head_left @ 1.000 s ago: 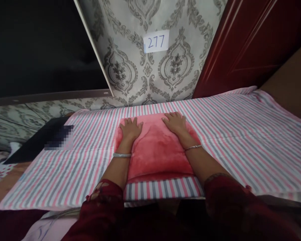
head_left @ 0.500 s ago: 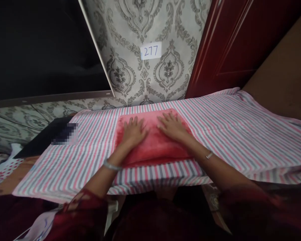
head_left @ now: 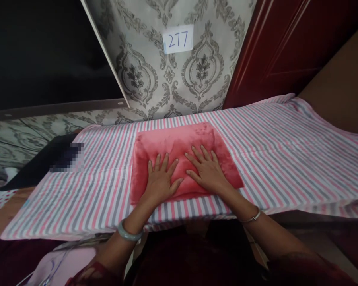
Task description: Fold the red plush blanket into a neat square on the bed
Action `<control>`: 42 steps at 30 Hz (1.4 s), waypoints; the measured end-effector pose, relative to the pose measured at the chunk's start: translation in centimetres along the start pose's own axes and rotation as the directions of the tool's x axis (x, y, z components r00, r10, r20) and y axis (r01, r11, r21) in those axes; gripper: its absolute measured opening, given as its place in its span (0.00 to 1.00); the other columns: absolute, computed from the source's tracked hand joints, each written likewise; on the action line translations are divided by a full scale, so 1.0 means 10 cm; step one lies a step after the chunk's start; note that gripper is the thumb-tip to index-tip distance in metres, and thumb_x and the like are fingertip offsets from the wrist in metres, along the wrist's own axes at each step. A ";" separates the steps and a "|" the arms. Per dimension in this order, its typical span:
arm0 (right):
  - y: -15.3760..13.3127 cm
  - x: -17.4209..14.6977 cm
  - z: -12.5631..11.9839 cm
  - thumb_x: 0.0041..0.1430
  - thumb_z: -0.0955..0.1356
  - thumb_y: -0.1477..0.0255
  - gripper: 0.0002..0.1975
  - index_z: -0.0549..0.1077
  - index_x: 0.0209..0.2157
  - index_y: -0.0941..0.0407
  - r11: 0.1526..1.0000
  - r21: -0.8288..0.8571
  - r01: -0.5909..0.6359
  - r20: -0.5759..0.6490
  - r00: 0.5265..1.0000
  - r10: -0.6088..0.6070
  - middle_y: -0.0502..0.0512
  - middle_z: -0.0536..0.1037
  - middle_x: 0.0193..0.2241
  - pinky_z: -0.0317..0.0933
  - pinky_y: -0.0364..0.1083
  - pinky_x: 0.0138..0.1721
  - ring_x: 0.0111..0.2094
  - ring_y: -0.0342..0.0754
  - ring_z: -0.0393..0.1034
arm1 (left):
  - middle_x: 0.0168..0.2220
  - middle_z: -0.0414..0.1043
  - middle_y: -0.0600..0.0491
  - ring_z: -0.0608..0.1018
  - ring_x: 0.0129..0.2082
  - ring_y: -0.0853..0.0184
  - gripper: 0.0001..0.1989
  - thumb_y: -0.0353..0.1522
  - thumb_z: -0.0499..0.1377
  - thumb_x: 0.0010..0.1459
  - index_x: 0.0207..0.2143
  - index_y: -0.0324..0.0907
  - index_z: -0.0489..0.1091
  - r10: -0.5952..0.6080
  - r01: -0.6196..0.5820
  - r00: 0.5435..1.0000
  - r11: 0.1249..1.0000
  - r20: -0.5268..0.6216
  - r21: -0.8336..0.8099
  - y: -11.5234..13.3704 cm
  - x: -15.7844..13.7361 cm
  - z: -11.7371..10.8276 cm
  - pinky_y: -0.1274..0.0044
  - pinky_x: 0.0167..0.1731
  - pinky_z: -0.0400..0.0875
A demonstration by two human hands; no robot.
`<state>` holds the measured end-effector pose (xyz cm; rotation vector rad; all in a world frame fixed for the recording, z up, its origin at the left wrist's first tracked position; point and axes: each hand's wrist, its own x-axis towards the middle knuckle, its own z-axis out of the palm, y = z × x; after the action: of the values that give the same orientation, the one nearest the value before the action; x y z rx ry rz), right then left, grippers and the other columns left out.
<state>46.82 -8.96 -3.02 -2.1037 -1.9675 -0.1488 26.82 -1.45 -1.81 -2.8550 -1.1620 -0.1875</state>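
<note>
A folded, plush red cloth point(head_left: 167, 139) lies flat on a striped pink, grey and white sheet point(head_left: 280, 159). My left hand point(head_left: 161, 178) rests palm down on its left half, fingers spread. On the right half, my right hand point(head_left: 207, 169) lies flat too, with its fingers apart. Neither hand grips anything; both touch the cloth's upper surface. Darker smudges and shallow creases show in the pile. What lies between the cloth's folds is hidden.
A large dark screen point(head_left: 47, 55) stands at the back left. Behind the table is a patterned wall point(head_left: 137, 75) with a paper marked 277 point(head_left: 178, 39). A red wooden door point(head_left: 271, 47) rises at the back right. Bare wood point(head_left: 6, 212) shows at the left.
Both hands have slid from the cloth's far part toward its near part, fingers still spread. More of the cloth's far side shows. The camera view has shifted slightly.
</note>
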 end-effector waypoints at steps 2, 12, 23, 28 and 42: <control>-0.01 -0.01 0.01 0.70 0.58 0.52 0.32 0.55 0.71 0.46 1.000 0.004 -0.002 -0.006 1.000 0.002 0.53 0.46 0.73 0.39 0.69 0.67 0.72 0.64 0.34 | 0.74 0.42 0.46 0.46 0.73 0.43 0.34 0.50 0.51 0.66 0.71 0.53 0.53 0.001 -0.001 1.000 1.000 -0.003 -0.003 0.00 -0.02 0.01 0.43 0.65 0.44; 0.09 -0.04 -0.12 0.71 0.58 0.53 0.31 0.56 0.71 0.46 1.000 -0.002 0.026 0.063 0.998 -0.026 0.54 0.51 0.72 0.41 0.67 0.68 0.72 0.64 0.40 | 0.73 0.48 0.48 0.51 0.72 0.45 0.33 0.50 0.49 0.67 0.70 0.51 0.55 0.006 -0.006 1.000 1.000 0.011 0.001 -0.01 -0.08 -0.21 0.46 0.67 0.47; 0.56 -0.69 0.16 0.72 0.56 0.58 0.29 0.60 0.69 0.53 0.996 0.082 0.030 -0.214 0.977 -0.012 0.57 0.53 0.71 0.48 0.63 0.68 0.73 0.57 0.37 | 0.73 0.48 0.46 0.53 0.72 0.50 0.31 0.46 0.47 0.68 0.70 0.47 0.55 -0.117 0.120 0.991 0.992 -0.070 0.038 -0.39 -0.56 -0.01 0.56 0.55 0.71; 0.54 -0.64 0.18 0.72 0.56 0.59 0.28 0.60 0.69 0.53 0.991 0.123 0.060 -0.244 0.969 -0.029 0.57 0.56 0.70 0.47 0.63 0.69 0.72 0.56 0.41 | 0.73 0.48 0.46 0.55 0.71 0.50 0.31 0.45 0.47 0.68 0.70 0.47 0.55 -0.116 0.117 0.991 0.993 -0.065 0.025 -0.39 -0.54 0.01 0.57 0.53 0.73; -0.14 -0.69 -0.04 0.71 0.60 0.59 0.28 0.59 0.69 0.47 0.994 -0.003 0.107 -0.130 0.986 -0.107 0.54 0.52 0.71 0.35 0.66 0.68 0.72 0.58 0.38 | 0.73 0.46 0.51 0.48 0.73 0.52 0.30 0.44 0.52 0.67 0.70 0.54 0.54 0.149 -0.149 0.986 0.989 -0.077 0.002 0.27 -0.60 0.05 0.45 0.68 0.35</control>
<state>44.93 -15.65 -4.16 -1.9334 -2.0013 -0.2945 24.51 -7.52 -3.12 -2.8941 -0.9316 -0.2894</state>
